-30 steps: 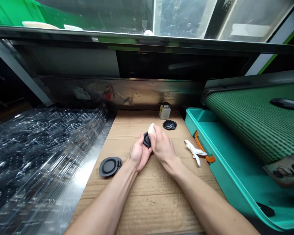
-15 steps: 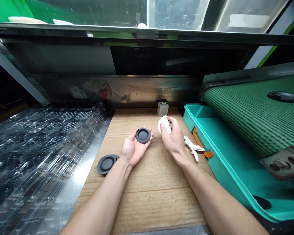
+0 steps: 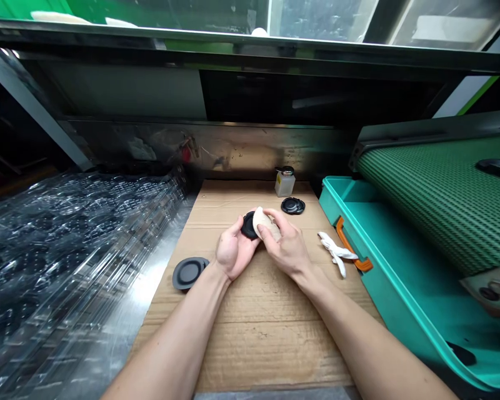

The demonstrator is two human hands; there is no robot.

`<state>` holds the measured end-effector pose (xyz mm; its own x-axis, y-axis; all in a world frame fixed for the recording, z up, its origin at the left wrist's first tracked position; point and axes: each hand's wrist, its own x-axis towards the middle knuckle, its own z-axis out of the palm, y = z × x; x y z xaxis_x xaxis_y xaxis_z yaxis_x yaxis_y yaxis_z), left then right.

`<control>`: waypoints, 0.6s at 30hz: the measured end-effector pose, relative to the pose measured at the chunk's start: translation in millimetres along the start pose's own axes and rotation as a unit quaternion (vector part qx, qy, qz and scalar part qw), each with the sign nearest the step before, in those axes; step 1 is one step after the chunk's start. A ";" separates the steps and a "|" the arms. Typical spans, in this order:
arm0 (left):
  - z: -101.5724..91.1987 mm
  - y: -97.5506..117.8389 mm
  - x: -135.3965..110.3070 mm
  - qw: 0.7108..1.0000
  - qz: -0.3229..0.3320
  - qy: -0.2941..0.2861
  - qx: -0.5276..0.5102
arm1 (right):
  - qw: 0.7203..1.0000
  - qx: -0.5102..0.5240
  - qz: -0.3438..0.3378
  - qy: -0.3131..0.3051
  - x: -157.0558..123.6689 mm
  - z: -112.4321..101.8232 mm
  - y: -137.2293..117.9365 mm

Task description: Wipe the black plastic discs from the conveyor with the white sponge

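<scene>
My left hand (image 3: 232, 250) is closed around a black round rubber part (image 3: 247, 225), held above the cardboard sheet (image 3: 250, 322). My right hand (image 3: 286, 245) pinches a small white cloth pad (image 3: 261, 221) and presses it against that part. A small stack of the same black round parts (image 3: 189, 273) lies on the cardboard left of my left wrist. Another black round part (image 3: 293, 205) lies farther back, beside a small clear bottle with a dark cap (image 3: 284, 182).
A crumpled white glove (image 3: 334, 251) lies right of my hands. A teal tray (image 3: 383, 289) with an orange handle (image 3: 351, 253) sits at the right under a green conveyor belt (image 3: 433, 194) carrying a black part (image 3: 496, 166). Clear plastic blister trays (image 3: 70, 244) cover the left.
Half a second ago my right hand was drawn back to the right with the pad, leaving the part bare on my left palm. The pad is back on the part now.
</scene>
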<state>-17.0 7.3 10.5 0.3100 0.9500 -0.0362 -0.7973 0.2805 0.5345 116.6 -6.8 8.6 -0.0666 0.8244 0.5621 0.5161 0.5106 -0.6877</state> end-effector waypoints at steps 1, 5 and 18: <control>-0.1 -0.5 -0.3 1.000 -0.002 0.003 0.006 | 1.000 0.002 -0.004 -0.008 -1.5 2.6 -1.2; -1.8 0.2 0.4 1.000 -0.015 0.017 0.019 | 0.997 -0.047 0.009 -0.064 -3.5 6.0 -2.1; -0.5 -16.9 -0.6 0.991 -0.029 0.068 0.110 | 0.961 -0.238 0.121 -0.069 8.3 -0.4 -14.1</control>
<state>-3.9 2.1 1.1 0.2667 0.9472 -0.1778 -0.6433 0.3123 0.6990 109.1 -7.2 23.1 0.0095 0.9462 0.3233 0.8609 0.1567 -0.4840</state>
